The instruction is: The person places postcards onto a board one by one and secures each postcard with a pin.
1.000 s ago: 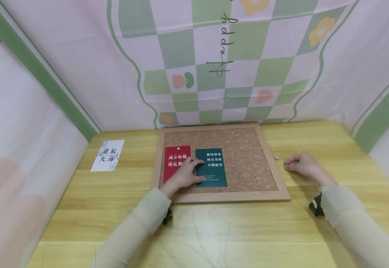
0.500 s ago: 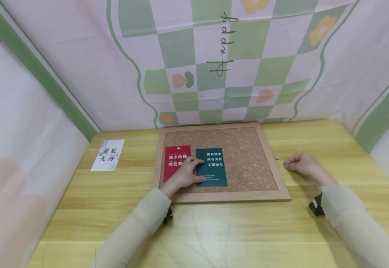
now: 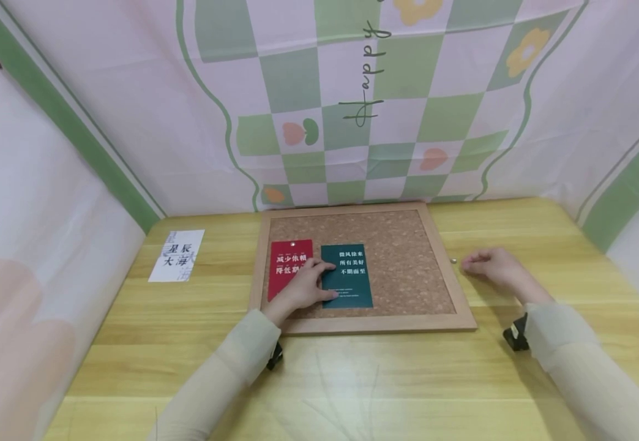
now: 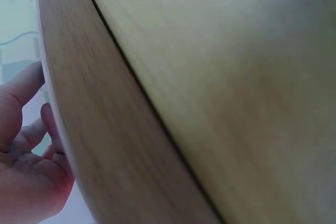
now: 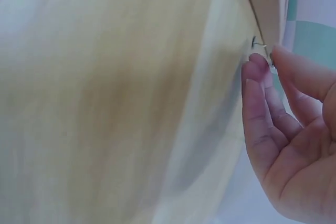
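Note:
A dark green card (image 3: 355, 282) with white characters lies on the framed corkboard (image 3: 407, 263). My left hand (image 3: 302, 286) rests over the board, fingertips and thumb spread on the card's left side. Part of the red card (image 3: 281, 278) beside it is hidden by that hand; a silver tack (image 3: 293, 244) sits at its top. Right of the board, my right hand (image 3: 498, 269) is just over the table, pinching a tiny shiny thumbtack (image 5: 273, 68) between thumb and index finger, mostly hidden. Close to its fingertips another thumbtack (image 3: 453, 261) lies by the frame.
A white card (image 3: 176, 256) with black characters lies on the wooden table (image 3: 352, 380) left of the board. Behind the board hangs a green-and-white checked cloth (image 3: 352, 122), and further cloth hangs at both sides.
My right hand has shifted slightly left, nearer to the thumbtack beside the frame. The left hand and the cards keep their places.

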{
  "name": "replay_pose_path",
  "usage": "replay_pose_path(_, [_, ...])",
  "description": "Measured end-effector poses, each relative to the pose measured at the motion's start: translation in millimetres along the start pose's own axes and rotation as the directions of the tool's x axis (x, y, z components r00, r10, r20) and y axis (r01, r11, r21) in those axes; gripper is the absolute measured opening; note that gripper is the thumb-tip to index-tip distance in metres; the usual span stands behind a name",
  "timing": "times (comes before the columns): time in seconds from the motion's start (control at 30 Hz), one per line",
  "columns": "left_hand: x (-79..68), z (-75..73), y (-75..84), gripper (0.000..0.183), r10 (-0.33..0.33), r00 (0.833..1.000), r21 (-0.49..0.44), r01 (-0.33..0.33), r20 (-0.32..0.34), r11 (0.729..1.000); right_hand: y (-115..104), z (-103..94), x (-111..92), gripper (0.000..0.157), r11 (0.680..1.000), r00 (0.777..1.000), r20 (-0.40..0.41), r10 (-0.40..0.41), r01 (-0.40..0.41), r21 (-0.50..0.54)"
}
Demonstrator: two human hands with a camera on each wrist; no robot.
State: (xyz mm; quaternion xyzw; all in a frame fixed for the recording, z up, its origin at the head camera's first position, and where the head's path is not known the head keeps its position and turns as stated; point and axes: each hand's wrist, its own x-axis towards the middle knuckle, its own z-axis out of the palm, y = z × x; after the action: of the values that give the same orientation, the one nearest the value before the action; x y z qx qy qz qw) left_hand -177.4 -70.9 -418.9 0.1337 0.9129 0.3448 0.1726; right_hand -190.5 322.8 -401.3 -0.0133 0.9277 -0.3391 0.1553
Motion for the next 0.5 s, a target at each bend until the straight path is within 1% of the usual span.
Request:
replay_pose_path(0.1, [0.3, 0.2, 0.0, 0.06, 0.0, 1.0, -0.001, 0.0, 0.0, 1.0, -6, -2.0, 1, 0.037, 0.997, 1.0, 0.008, 0.015, -0.016, 0.081])
replay_pose_path(0.17, [0.2, 0.2, 0.2, 0.06, 0.002, 1.0, -0.004, -0.002, -0.001, 1.0, -11, -3.4, 1, 0.039, 0.993, 1.0, 0.0, 0.017, -0.016, 0.118])
replay_pose_path(0.37, [0.1, 0.4, -0.6, 0.06, 0.007, 1.0, -0.001, -0.007, -0.003, 1.0, -30, -7.1, 4, 0.043, 0.992, 0.997, -0.07, 0.018, -0.009, 0.122])
replay_pose_path(0.43, [0.0, 0.7, -1.1, 0.06, 0.008, 1.0, 0.002, -0.008, -0.003, 1.0, -37, -7.8, 5, 0.046, 0.989, 0.997, -0.069, 0.023, -0.013, 0.147])
replay_pose_path(0.5, [-0.1, 0.9, -1.2, 0.06, 0.008, 1.0, 0.003, -0.008, -0.004, 1.0, -44, -7.9, 5, 0.05, 0.981, 0.998, -0.057, 0.027, -0.015, 0.193])
